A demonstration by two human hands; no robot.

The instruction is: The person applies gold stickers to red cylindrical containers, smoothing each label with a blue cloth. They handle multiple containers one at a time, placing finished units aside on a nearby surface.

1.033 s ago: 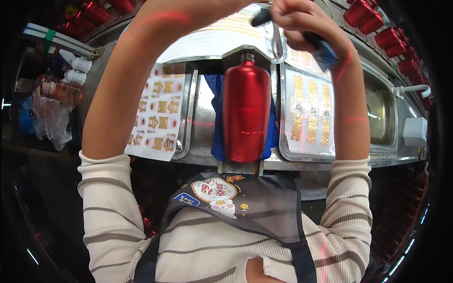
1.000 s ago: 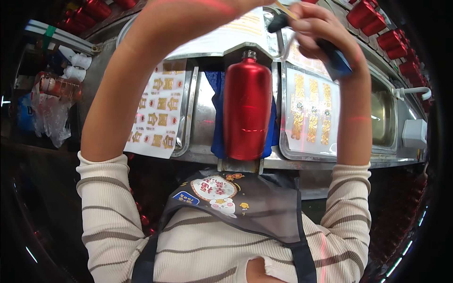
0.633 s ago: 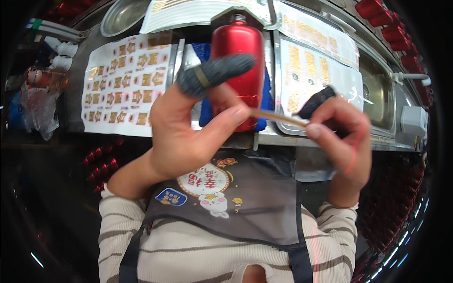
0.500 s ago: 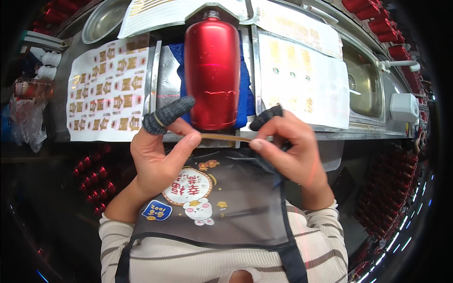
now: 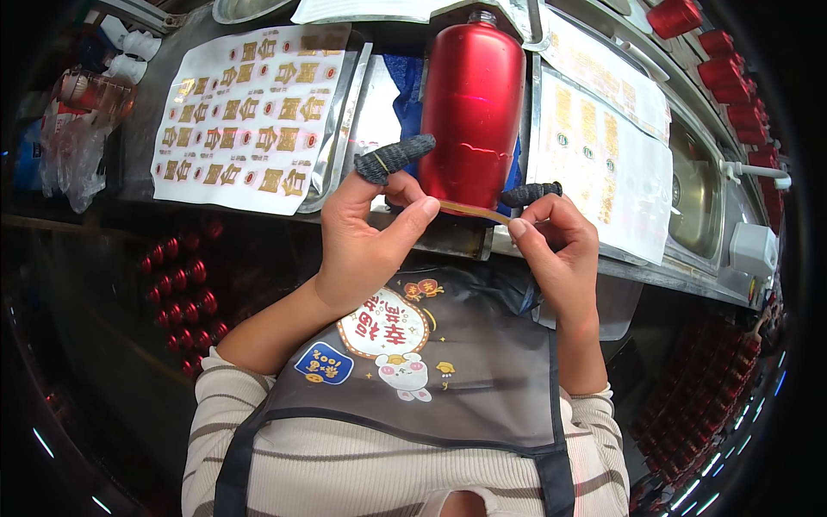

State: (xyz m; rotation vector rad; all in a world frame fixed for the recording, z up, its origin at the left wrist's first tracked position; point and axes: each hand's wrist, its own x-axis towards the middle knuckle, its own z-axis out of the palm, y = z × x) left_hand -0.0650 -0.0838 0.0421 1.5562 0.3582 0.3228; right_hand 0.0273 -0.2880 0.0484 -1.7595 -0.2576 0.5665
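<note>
Centrally, thin gold strip [image 5: 472, 209] pinched between left hand [image 5: 366, 246] and right hand [image 5: 556, 250], red bottle [image 5: 472, 103] behind, white sticker sheet [image 5: 245, 116] with gold labels at left on tabletop [image 5: 655, 267].

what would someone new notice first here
The big red bottle lying on the steel bench at top centre. Just below it, the left hand and right hand stretch a thin gold strip between them, each with a dark finger cot on one finger. A sheet of gold labels lies to the left of the bottle.
</note>
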